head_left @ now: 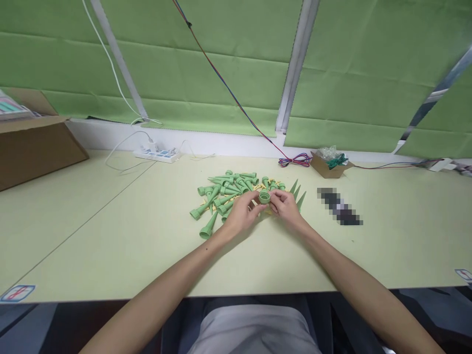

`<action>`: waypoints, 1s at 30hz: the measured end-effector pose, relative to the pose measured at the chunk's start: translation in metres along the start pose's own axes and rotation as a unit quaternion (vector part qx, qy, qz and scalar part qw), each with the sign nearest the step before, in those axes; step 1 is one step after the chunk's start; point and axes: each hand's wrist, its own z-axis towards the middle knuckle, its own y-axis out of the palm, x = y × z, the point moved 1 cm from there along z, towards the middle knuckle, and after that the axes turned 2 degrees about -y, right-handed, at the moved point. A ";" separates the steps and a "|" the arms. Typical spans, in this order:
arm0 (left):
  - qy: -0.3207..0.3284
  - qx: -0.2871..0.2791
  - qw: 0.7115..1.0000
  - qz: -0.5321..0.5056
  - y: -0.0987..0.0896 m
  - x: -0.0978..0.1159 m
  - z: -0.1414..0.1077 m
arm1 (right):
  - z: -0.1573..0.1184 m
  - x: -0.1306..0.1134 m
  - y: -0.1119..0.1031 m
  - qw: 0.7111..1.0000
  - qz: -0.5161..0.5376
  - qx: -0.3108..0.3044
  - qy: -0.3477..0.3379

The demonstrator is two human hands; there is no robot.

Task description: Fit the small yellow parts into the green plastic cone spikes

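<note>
A green cone-shaped piece (264, 197) with a round, open cap end is held between both hands, its opening facing up towards me. My left hand (244, 211) has its thumb and fingers closed on the left side of the piece. On the other side, my right hand (284, 206) pinches at its rim. Several similar green cones (209, 226) lie in a loose pile to the left of and behind my hands. Small yellow pieces (261, 187) show among them. Green pointed tips (301, 200) stick out just right of my right hand.
A cardboard box (37, 147) stands at the far left, near a white power strip (158, 154). Behind on the right are coiled wires (295, 160) and a small open carton (329, 169) with plastic bags. A pixelated dark object (339, 206) lies to the right.
</note>
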 end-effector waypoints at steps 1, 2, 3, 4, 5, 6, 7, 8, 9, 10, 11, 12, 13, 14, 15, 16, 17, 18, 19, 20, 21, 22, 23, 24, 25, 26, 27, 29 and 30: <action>0.028 0.008 0.999 0.033 -0.001 -0.002 0.000 | 0.000 0.000 0.000 1.000 0.015 -0.006 0.023; 0.050 0.010 0.997 0.059 -0.002 -0.004 0.001 | 0.000 0.000 0.000 0.999 0.029 -0.010 0.042; 0.068 0.009 0.995 0.076 -0.003 -0.005 0.001 | 0.000 0.000 0.000 0.998 0.039 -0.012 0.056; 0.080 0.007 0.993 0.089 -0.004 -0.006 0.001 | 0.000 0.000 0.001 0.997 0.045 -0.012 0.064; 0.084 0.006 0.992 0.097 -0.004 -0.007 0.001 | 0.000 0.000 0.001 0.996 0.049 -0.009 0.068; 0.083 0.007 0.991 0.101 -0.004 -0.007 0.001 | 0.000 0.000 0.002 0.996 0.051 -0.004 0.067; 0.076 0.011 0.992 0.099 -0.004 -0.007 0.001 | 0.000 0.000 0.003 0.997 0.050 0.003 0.061; 0.063 0.018 0.993 0.093 -0.003 -0.007 0.001 | 0.000 0.001 0.003 0.998 0.046 0.010 0.051; 0.046 0.027 0.995 0.082 -0.003 -0.007 0.001 | 0.001 0.001 0.004 0.998 0.038 0.019 0.037; 0.024 0.035 0.997 0.064 -0.002 -0.006 0.002 | 0.002 0.002 0.004 0.999 0.024 0.027 0.018; -0.002 0.041 0.998 0.039 -0.002 -0.006 0.003 | 0.002 0.003 0.004 0.999 0.007 0.033 -0.004; -0.034 0.042 0.999 0.005 -0.001 -0.005 0.004 | 0.003 0.003 0.003 0.999 -0.011 0.039 -0.025; -0.071 0.038 0.996 -0.037 -0.001 -0.005 0.005 | 0.004 0.004 0.003 0.998 -0.029 0.043 -0.044; -0.114 0.027 0.989 -0.087 -0.001 -0.004 0.006 | 0.004 0.004 0.002 0.996 -0.044 0.045 -0.060; -0.158 0.011 0.977 -0.143 0.000 -0.003 0.006 | 0.004 0.005 0.001 0.995 -0.056 0.046 -0.072; -0.200 -0.008 0.959 -0.200 0.000 -0.001 0.006 | 0.005 0.005 0.000 0.994 -0.064 0.045 -0.081; -0.238 -0.028 0.937 -0.254 0.000 0.000 0.006 | 0.004 0.005 -0.001 0.993 -0.071 0.042 -0.089; -0.264 -0.045 0.915 -0.301 0.000 0.002 0.006 | 0.004 0.005 -0.001 0.992 -0.078 0.035 -0.095; -0.282 -0.056 0.896 -0.337 0.001 0.004 0.005 | 0.003 0.006 -0.001 0.991 -0.084 0.026 -0.102; -0.292 -0.062 0.882 -0.364 0.000 0.006 0.004 | 0.003 0.006 -0.001 0.990 -0.091 0.015 -0.107; -0.293 -0.066 0.874 -0.381 0.000 0.007 0.003 | 0.002 0.005 0.000 0.989 -0.099 0.004 -0.113; -0.289 -0.066 0.873 -0.388 0.000 0.008 0.002 | 0.000 0.005 0.001 0.987 -0.108 -0.007 -0.118; -0.281 -0.064 0.876 -0.386 -0.001 0.009 0.002 | -0.001 0.005 0.002 0.985 -0.119 -0.016 -0.123; -0.270 -0.061 0.884 -0.378 -0.001 0.009 0.001 | -0.002 0.005 0.002 0.983 -0.132 -0.024 -0.129; -0.257 -0.059 0.892 -0.366 -0.002 0.009 0.001 | -0.003 0.004 0.003 0.979 -0.147 -0.030 -0.135; -0.244 -0.056 0.902 -0.352 -0.002 0.009 0.001 | -0.004 0.004 0.003 0.976 -0.164 -0.034 -0.142; -0.230 -0.053 0.911 -0.339 -0.003 0.008 0.001 | -0.005 0.004 0.004 0.972 -0.181 -0.036 -0.148; -0.202 -0.051 0.926 -0.315 -0.003 0.005 0.002 | -0.006 0.003 0.004 0.965 -0.207 -0.034 -0.156; -0.188 -0.051 0.933 -0.302 -0.003 0.004 0.002 | -0.007 0.002 0.004 0.963 -0.214 -0.032 -0.158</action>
